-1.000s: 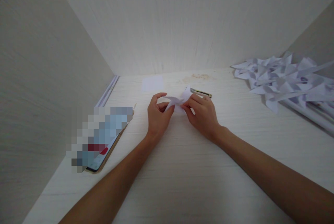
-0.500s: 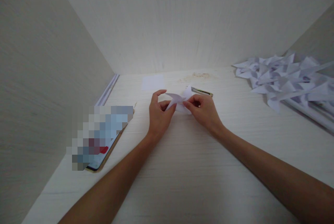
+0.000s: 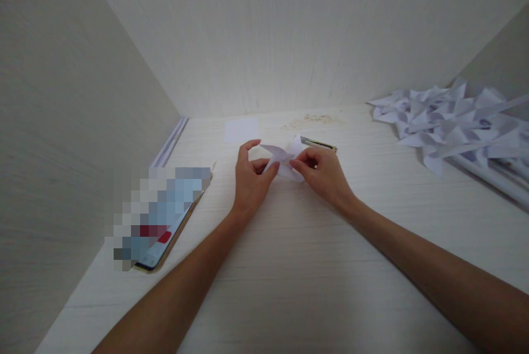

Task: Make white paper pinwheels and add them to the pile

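A white paper pinwheel [image 3: 285,157] with curved blades is held between my two hands above the middle of the table. My left hand [image 3: 254,178] grips its left side between thumb and a finger, while the index finger curls up and away from the paper. With thumb and fingertips pinched near the centre, my right hand [image 3: 322,172] holds the right side. What lies under the right fingertips is hidden. Just behind the right hand lies a utility knife [image 3: 319,144], partly covered by the paper.
A square of white paper [image 3: 241,130] lies near the back wall. Finished-looking paper pinwheels [image 3: 446,123] are heaped at the right, with rolled paper sticks [image 3: 487,179] below. At left are a phone [image 3: 177,227], partly pixelated, and more paper rolls [image 3: 168,143]. Brown crumbs [image 3: 318,119] mark the back.
Almost nothing differs. Both hands keep their pinch on the paper pinwheel, with only a tiny shift.
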The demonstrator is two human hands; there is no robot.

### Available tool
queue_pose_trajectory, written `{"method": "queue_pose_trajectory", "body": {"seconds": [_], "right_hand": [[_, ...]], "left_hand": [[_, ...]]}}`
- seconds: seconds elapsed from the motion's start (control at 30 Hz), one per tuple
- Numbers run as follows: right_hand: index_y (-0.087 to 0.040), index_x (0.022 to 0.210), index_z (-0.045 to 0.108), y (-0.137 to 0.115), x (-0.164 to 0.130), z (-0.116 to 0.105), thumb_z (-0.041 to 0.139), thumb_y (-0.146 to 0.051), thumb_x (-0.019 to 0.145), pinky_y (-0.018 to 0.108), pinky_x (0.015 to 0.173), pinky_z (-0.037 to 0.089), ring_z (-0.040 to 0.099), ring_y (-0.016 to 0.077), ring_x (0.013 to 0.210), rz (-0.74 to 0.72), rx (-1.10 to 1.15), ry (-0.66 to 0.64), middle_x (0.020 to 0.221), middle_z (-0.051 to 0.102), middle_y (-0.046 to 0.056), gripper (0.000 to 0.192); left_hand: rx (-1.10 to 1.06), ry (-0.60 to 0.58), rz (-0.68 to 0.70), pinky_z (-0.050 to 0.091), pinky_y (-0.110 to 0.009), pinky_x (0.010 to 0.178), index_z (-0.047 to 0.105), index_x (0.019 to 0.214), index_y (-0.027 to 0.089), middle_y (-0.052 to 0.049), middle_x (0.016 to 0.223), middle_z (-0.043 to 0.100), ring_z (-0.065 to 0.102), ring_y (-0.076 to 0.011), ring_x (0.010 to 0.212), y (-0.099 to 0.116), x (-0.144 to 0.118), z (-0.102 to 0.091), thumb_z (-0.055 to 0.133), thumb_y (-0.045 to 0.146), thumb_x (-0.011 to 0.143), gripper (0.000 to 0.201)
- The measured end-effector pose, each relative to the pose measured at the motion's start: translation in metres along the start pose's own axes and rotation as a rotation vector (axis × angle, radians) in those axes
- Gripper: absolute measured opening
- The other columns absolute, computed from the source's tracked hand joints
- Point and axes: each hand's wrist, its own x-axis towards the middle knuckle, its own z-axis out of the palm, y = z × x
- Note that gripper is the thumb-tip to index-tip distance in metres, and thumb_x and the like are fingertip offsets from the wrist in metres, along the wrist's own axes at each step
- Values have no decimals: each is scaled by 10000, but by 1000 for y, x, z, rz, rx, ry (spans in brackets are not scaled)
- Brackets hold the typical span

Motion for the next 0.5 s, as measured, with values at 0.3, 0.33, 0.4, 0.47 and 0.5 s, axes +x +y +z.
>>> {"method": "queue_pose_trajectory", "body": {"seconds": [0.3,0.33,0.4,0.47,0.5], "right_hand": [[-156,484,544,0,0,-1,585,-164,644,253,490,334,395,90,457,11,0,-14,464,488,-29,166],[-155,485,545,0,0,-1,585,-166,645,253,492,335,394,90,457,12,0,-15,462,486,-30,165],[-156,492,549,0,0,-1,585,-173,647,251,496,335,395,90,461,9,1,-16,465,489,-32,160],[-155,499,553,1,0,-1,585,-180,647,249,495,331,396,89,465,8,-1,-19,473,495,-32,154],[-154,502,555,1,0,-1,584,-184,648,248,494,329,395,89,465,9,-3,-22,476,497,-31,152]], "left_hand": [[-21,-21,-25,487,-240,583,388,1067,194,3,654,653,640,-144,594,-2,2,-2,630,146,598,530],[-24,-22,-30,486,-237,585,385,1071,192,3,655,655,639,-140,594,-2,2,-2,630,146,598,536],[-29,-24,-39,482,-232,586,377,1080,188,8,656,656,637,-133,595,-3,2,-2,629,139,593,551],[-35,-26,-46,480,-232,585,370,1086,184,15,654,655,634,-129,593,-3,2,-2,629,130,585,566],[-37,-26,-48,478,-233,583,368,1086,182,18,651,654,632,-126,589,-3,2,-2,628,126,581,571]]}}
